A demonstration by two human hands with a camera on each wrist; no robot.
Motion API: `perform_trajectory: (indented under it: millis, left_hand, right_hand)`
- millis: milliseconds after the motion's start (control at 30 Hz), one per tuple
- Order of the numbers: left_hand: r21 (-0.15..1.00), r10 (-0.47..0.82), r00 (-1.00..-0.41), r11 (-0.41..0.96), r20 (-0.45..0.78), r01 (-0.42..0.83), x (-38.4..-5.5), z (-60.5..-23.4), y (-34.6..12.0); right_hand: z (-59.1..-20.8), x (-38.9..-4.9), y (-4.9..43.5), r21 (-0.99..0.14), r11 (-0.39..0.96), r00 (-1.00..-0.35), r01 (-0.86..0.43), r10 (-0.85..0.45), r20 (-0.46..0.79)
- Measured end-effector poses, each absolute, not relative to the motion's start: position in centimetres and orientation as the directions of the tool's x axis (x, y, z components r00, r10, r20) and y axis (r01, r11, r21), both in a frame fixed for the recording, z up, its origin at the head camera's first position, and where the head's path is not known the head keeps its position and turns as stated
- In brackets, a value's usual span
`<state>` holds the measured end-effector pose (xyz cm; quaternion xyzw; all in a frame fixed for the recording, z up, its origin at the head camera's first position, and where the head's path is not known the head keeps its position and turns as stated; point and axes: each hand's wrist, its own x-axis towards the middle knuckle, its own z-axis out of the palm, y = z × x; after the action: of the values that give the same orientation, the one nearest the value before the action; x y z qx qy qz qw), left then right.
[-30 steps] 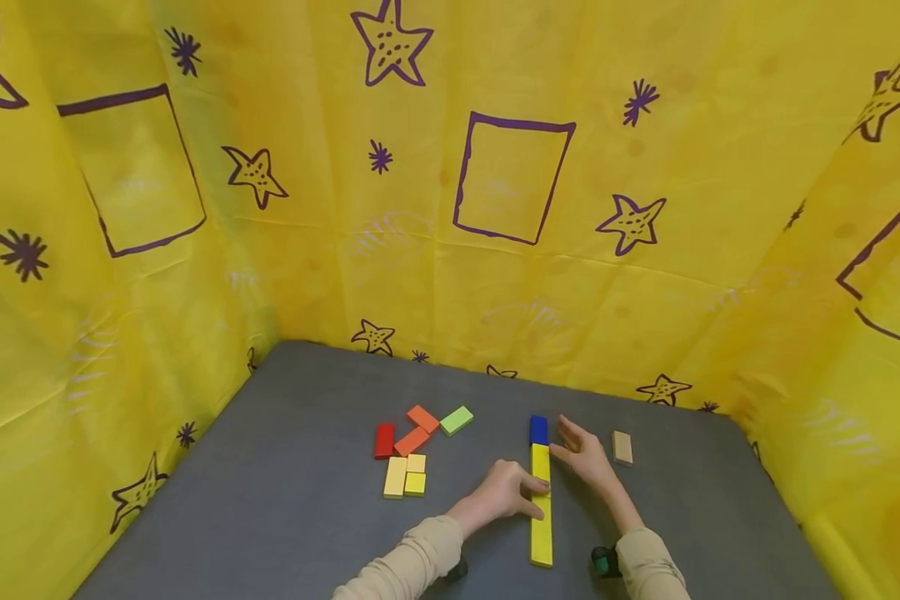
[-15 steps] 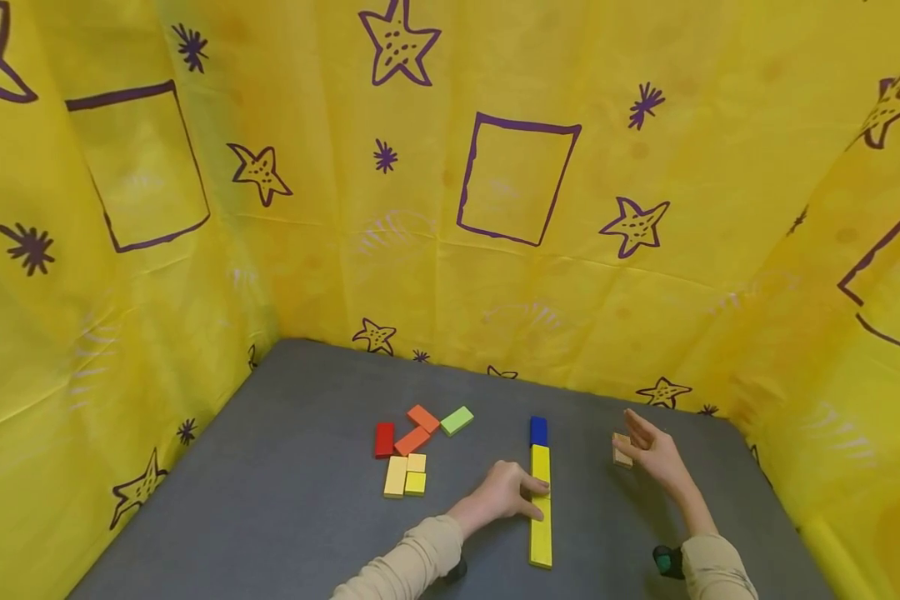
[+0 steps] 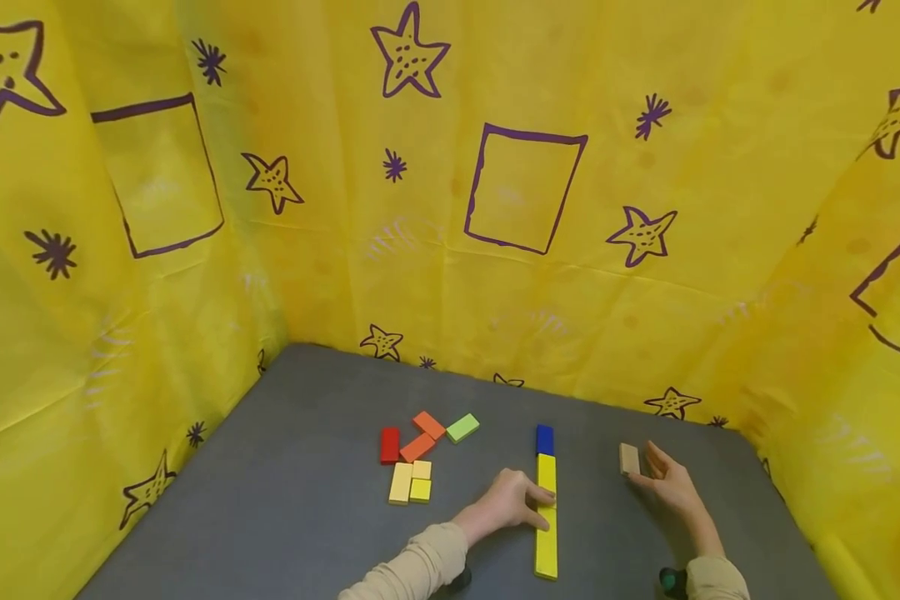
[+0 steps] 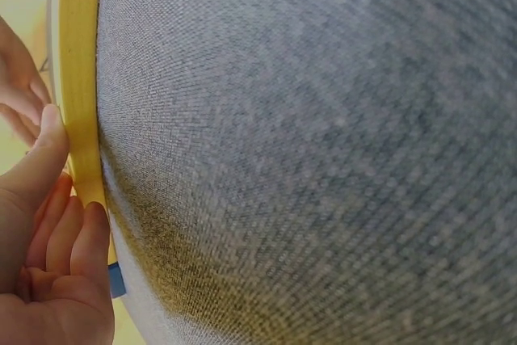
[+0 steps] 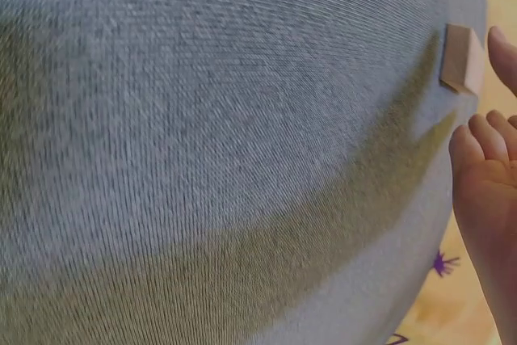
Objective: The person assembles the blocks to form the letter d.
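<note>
My left hand (image 3: 507, 502) rests with thumb and fingertips on a row of yellow wooden blocks (image 3: 546, 550), around where two of them meet. In the left wrist view, the thumb and curved fingers of the left hand (image 4: 60, 260) overlap the long yellow row (image 4: 79, 62). A blue block (image 3: 544, 440) continues the row at its far end. My right hand (image 3: 673, 487) is beside a plain wood block (image 3: 628, 459), thumb near its front corner and fingers to its right. The right wrist view shows this block (image 5: 462, 59) lying close to the spread thumb and fingers, ungripped.
Left of the row lie a red block (image 3: 390, 446), two orange blocks (image 3: 418, 447), a light green block (image 3: 462, 427), pale yellow blocks (image 3: 401, 483) and a small yellow block (image 3: 420, 490). Yellow cloth (image 3: 330, 250) with purple drawings stands behind the grey table (image 3: 307, 467).
My right hand has moved from beside the yellow and blue row over to the plain wood block, then drawn slightly right and nearer. My left hand has kept its place on the row.
</note>
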<state>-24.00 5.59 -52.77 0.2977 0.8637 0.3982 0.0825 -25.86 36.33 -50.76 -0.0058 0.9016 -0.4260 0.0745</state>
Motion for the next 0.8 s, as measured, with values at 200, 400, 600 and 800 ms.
perform_trajectory:
  millis: [200, 400, 600, 800]
  left_hand:
    - [0.734, 0.582, -0.808, 0.508, 0.093, 0.450, -23.8, -52.8, 5.6]
    - [0.718, 0.587, -0.802, 0.510, 0.112, 0.474, -23.9, -52.7, 5.6]
    - [0.719, 0.594, -0.796, 0.505, 0.111, 0.478, -23.9, -52.8, 5.7]
    - [0.720, 0.593, -0.797, 0.505, 0.111, 0.476, -24.0, -52.8, 5.6]
  right_hand:
    - [-51.1, -26.1, 35.7, -0.755, 0.650, -0.983, 0.082, -0.070, -0.167]
    - [-51.2, -26.2, 35.6, -0.722, 0.690, -0.984, 0.046, -0.093, -0.151]
    - [-51.5, -26.6, 35.7, -0.700, 0.714, -0.986, 0.029, -0.095, -0.138]
    - [-52.1, -26.7, 35.7, -0.669, 0.743, -0.992, 0.003, -0.082, -0.095]
